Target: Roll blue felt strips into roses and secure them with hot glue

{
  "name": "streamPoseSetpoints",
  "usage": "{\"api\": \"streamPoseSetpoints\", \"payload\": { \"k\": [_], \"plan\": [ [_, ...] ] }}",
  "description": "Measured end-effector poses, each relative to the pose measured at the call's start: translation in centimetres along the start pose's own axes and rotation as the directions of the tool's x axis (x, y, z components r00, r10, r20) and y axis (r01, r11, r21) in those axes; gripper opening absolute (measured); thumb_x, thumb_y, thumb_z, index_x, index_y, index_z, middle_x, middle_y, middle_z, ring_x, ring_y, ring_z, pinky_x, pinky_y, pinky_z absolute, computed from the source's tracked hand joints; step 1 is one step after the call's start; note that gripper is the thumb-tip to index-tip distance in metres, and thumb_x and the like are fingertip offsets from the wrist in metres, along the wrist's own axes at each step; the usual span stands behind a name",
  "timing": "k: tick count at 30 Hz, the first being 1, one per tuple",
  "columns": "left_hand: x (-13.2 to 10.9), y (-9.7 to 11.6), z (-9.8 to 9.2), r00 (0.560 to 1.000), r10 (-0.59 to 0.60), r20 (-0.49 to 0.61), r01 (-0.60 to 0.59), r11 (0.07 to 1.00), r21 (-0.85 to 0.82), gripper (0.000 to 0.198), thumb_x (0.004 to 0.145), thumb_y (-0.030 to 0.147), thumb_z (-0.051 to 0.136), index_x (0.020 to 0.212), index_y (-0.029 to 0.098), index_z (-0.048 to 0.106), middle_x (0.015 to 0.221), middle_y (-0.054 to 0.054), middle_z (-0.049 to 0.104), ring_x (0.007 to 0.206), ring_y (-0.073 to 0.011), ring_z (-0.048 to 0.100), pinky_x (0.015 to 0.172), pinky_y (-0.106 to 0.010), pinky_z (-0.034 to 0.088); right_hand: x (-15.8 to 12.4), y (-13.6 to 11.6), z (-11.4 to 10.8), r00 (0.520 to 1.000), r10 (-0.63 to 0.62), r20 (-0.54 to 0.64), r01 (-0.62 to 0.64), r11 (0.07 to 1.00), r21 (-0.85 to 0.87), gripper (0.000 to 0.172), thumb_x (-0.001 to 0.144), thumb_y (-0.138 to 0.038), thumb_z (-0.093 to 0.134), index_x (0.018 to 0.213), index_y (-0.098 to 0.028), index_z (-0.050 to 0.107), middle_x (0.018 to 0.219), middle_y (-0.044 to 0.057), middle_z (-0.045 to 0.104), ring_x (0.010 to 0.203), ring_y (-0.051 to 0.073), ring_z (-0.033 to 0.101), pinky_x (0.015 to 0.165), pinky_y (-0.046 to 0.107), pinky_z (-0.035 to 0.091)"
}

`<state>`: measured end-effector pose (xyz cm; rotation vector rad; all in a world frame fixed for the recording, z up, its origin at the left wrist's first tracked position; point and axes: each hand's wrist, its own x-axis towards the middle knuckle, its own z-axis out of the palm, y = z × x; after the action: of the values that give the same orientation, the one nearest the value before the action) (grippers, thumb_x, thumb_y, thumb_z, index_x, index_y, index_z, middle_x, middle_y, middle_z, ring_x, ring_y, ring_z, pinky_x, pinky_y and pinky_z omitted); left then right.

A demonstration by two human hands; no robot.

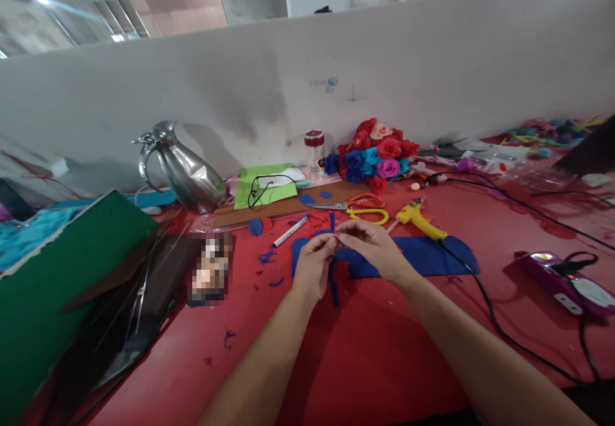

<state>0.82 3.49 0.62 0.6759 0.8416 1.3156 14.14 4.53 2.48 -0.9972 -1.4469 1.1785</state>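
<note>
My left hand (314, 262) and my right hand (372, 246) meet at the fingertips over the middle of the table, both closed in a pinch. Between them is a narrow blue strip (332, 222), which shows above the fingers; a blue length also hangs below my left hand. Whether the two are one piece is hidden. Under the hands lies a flat blue sheet (423, 256), with a small red piece by my left hand. Just beyond are scissors (368, 211) with yellow and orange handles. A yellow glue gun (423, 221) rests right of my right hand.
A marker (290, 231) and blue scraps (266, 257) lie left of the hands. Farther back stand a steel jug (192, 176), a red-lidded jar (315, 150) and a bunch of fabric-like roses (375, 157). Eyeglasses (273, 186) lie on green sheets. Cords run across the right side.
</note>
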Motion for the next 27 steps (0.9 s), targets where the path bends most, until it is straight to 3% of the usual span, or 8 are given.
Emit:
{"api": "streamPoseSetpoints", "payload": {
  "k": [7, 14, 21, 27],
  "plan": [
    [-0.4, 0.1, 0.1, 0.999, 0.052, -0.015, -0.052, 0.997, 0.050, 0.020, 0.053, 0.028, 0.084, 0.062, 0.017, 0.070, 0.065, -0.001, 0.067, 0.066, -0.0115, 0.056, 0.073, -0.026, 0.044, -0.3, 0.3, 0.5, 0.995, -0.070, -0.075, 0.063, 0.994, -0.093, 0.024, 0.071, -0.036, 0.070, 0.085, -0.021, 0.057, 0.079, 0.000, 0.061, 0.068, 0.013, 0.056, 0.064, 0.027, 0.047],
    [-0.3, 0.1, 0.1, 0.996, 0.079, -0.041, -0.075, 0.993, 0.089, 0.018, 0.055, 0.028, 0.083, 0.062, 0.016, 0.072, 0.067, -0.001, 0.068, 0.068, -0.0119, 0.056, 0.076, -0.027, 0.043, -0.5, 0.1, 0.8, 0.992, -0.077, -0.095, 0.067, 0.992, -0.110, 0.020, 0.074, -0.036, 0.066, 0.083, -0.020, 0.058, 0.078, 0.001, 0.061, 0.066, 0.013, 0.055, 0.065, 0.028, 0.046],
    [-0.1, 0.0, 0.0, 0.995, 0.072, -0.073, -0.068, 0.996, 0.057, 0.022, 0.050, 0.028, 0.085, 0.063, 0.016, 0.072, 0.066, 0.000, 0.068, 0.066, -0.0105, 0.055, 0.074, -0.025, 0.043, -0.2, 0.5, 1.1, 0.992, 0.002, -0.127, -0.010, 0.998, -0.066, 0.022, 0.065, -0.037, 0.071, 0.077, -0.019, 0.066, 0.081, 0.005, 0.067, 0.071, 0.017, 0.059, 0.066, 0.031, 0.047],
    [-0.2, -0.2, 0.0, 0.994, 0.082, -0.070, -0.077, 0.994, 0.079, 0.021, 0.054, 0.028, 0.084, 0.062, 0.015, 0.069, 0.063, 0.002, 0.065, 0.063, -0.0096, 0.054, 0.071, -0.024, 0.044, -0.2, 0.3, 1.2, 0.978, 0.176, -0.111, -0.158, 0.976, 0.151, 0.023, 0.058, -0.036, 0.076, 0.074, -0.020, 0.069, 0.074, 0.001, 0.068, 0.073, 0.017, 0.059, 0.073, 0.032, 0.046]
  ]
}}
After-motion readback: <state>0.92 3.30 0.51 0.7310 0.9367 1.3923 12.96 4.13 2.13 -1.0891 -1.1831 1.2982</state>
